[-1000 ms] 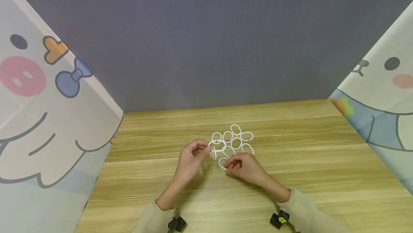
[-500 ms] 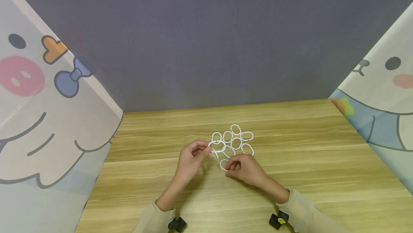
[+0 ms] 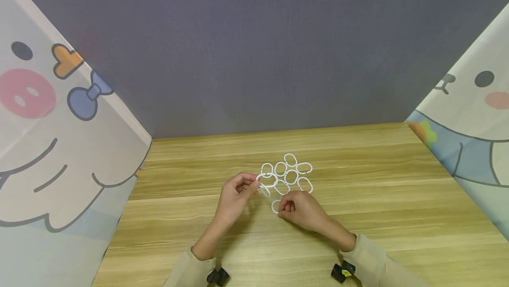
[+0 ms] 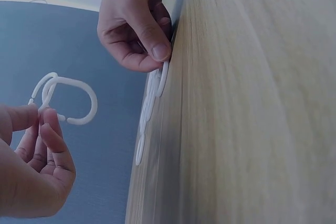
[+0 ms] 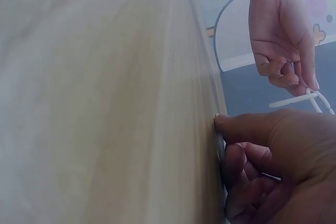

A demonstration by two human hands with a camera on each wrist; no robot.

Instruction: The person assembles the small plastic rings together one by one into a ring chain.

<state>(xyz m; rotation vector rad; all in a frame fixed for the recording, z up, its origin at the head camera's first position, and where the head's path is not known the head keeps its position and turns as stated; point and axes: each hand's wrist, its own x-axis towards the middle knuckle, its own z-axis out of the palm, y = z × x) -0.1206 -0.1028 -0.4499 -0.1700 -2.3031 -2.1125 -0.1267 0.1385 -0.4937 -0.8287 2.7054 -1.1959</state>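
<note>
Right hand (image 3: 301,209) and ring (image 3: 272,206) slightly nearer, dangling ring (image 3: 265,190) aslant.

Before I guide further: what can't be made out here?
Head: right side of nearest white ring, hidden by right hand.
Left wrist: count of tabletop rings, edge-on and overlapping.
Left wrist: part of left hand, cut off by left edge.
Right wrist: part of held rings, behind right hand.

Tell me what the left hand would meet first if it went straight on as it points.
Beyond the two white rings it pinches, the left hand would probably meet the leftmost white ring lying on the table; the hand looks raised, though, so it might pass above.
</note>
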